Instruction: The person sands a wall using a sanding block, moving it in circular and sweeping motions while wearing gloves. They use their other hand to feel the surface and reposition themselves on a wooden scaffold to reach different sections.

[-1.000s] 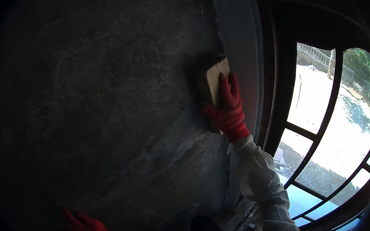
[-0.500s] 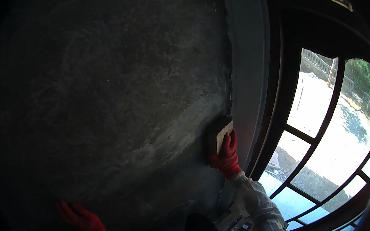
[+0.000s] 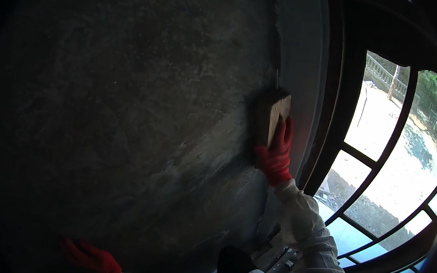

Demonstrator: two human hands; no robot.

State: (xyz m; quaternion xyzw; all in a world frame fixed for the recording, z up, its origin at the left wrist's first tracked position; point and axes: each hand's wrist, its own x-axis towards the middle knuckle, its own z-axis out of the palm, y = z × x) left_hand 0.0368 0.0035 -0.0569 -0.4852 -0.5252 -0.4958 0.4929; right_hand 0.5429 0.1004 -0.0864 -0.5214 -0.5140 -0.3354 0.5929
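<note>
In a red glove, my right hand [image 3: 277, 154] grips a thick, tan wooden block [image 3: 276, 115] with a dark upper end. The block stands upright against the dark grey plastered wall [image 3: 148, 110], close beside the wall's right-hand edge. My fingers lie along its right side, the thumb side lower down near the wall. At the bottom left, my left hand [image 3: 93, 260], also gloved in red, stretches its fingers out toward the wall surface and holds nothing. A lighter, streaky patch of plaster [image 3: 196, 153] runs diagonally left of the block.
A smooth grey vertical strip [image 3: 303, 66] borders the wall. Right of it a dark-framed glass door or window [image 3: 408, 100] lets in bright light, with ground and a balustrade [image 3: 385, 72] outside. My dark-clad knee [image 3: 231, 266] shows at the bottom.
My right hand has slid the wooden block up along the wall's edge. The left hand has shifted only slightly in view.
</note>
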